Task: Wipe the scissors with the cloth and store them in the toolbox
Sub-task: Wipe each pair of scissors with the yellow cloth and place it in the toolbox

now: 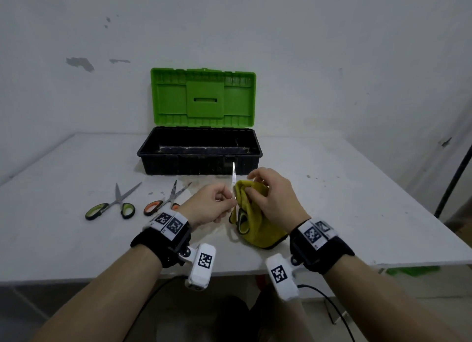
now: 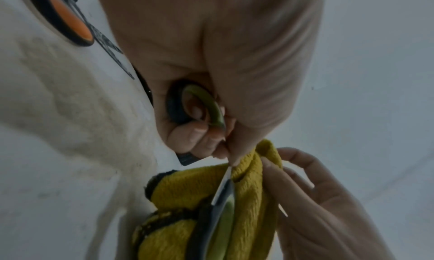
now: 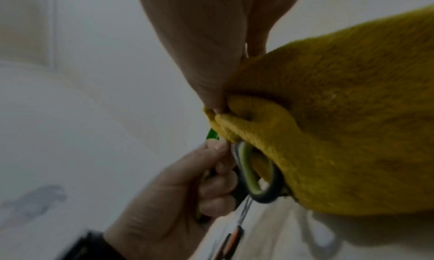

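- White table [image 1: 357, 201]: your work surface, set against a scuffed white wall [image 1: 332, 48]. Everything below sits on it or is held just above it.
- Toolbox [image 1: 200, 151]: black tub, green lid [image 1: 203, 98] standing open against the wall, at the far middle of the table. What lies in the tub is too dark to make out.
- Yellow cloth [image 1: 258, 224]: bunched in front of the toolbox, lower part resting on the table, upper fold lifted up against the blade of the scissors you hold.
- Your right hand [image 1: 275, 198]: thumb and forefinger pinch the top fold of the cloth; the other fingers arch loosely above it. The right wrist view shows the fold gathered at the fingertips [image 3: 215, 104].
- Your left hand [image 1: 213, 206]: curled tight around the handles of the held scissors [image 1: 233, 181]. The left wrist view shows a green-lined black handle loop [image 2: 187, 104] inside your fist.
- Held scissors: blade points up and away toward the toolbox front, tip just before its latch; the lower blade touches the cloth.
- Green-handled scissors [image 1: 115, 206]: lying on the table well left of your hands, blades apart.
- Orange-handled scissors [image 1: 166, 201]: lying between the green pair and your left wrist, blades apart, one handle hidden behind the wrist strap.
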The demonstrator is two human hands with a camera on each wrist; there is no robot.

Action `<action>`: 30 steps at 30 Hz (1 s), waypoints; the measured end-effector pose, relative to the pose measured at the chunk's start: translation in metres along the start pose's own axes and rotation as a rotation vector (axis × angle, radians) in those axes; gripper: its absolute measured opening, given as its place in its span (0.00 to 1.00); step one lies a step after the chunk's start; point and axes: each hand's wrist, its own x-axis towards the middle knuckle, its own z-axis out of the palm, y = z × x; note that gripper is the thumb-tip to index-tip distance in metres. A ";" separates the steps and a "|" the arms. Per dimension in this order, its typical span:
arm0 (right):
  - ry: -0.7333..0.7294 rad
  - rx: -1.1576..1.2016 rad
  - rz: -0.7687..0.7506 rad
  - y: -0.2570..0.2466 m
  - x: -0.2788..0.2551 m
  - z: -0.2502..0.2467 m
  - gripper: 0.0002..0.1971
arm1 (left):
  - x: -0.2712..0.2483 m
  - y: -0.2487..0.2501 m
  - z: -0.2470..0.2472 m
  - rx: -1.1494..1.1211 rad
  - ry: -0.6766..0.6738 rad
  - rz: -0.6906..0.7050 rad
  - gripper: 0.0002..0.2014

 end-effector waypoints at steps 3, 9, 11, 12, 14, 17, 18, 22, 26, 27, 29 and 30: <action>0.192 -0.121 -0.078 0.006 -0.003 0.008 0.06 | 0.000 0.002 0.006 -0.072 -0.022 -0.005 0.08; 0.238 -0.428 -0.165 0.008 -0.012 0.014 0.11 | 0.001 0.003 0.011 -0.143 -0.035 -0.008 0.09; 0.162 -0.470 -0.156 0.008 -0.016 0.015 0.15 | 0.001 0.004 0.012 -0.159 -0.041 -0.005 0.08; 0.131 -0.453 -0.145 0.009 -0.017 0.015 0.15 | 0.002 0.004 0.012 -0.162 -0.040 -0.004 0.07; 0.100 -0.331 -0.121 0.011 -0.018 0.016 0.12 | 0.003 0.005 0.013 -0.163 -0.036 -0.006 0.07; 0.103 -0.188 -0.114 0.012 -0.017 0.020 0.09 | 0.004 0.006 0.015 -0.154 -0.030 -0.010 0.07; 0.111 -0.154 -0.122 0.011 -0.017 0.020 0.09 | 0.004 0.006 0.015 -0.142 -0.026 -0.016 0.08; 0.107 -0.092 -0.203 0.010 -0.017 0.014 0.09 | 0.005 0.007 0.013 -0.106 -0.014 -0.046 0.08; 0.080 -0.154 -0.306 0.016 -0.022 0.016 0.08 | 0.002 0.008 0.011 -0.090 -0.040 -0.022 0.07; 0.092 -0.172 -0.305 0.019 -0.021 0.015 0.08 | 0.001 0.008 0.011 -0.070 -0.046 -0.014 0.07; 0.139 -0.172 -0.241 0.023 -0.016 0.009 0.08 | 0.000 0.007 0.010 -0.039 -0.062 -0.005 0.08; 0.170 -0.159 -0.189 0.026 -0.011 0.005 0.07 | -0.001 0.006 0.008 -0.035 -0.071 -0.005 0.08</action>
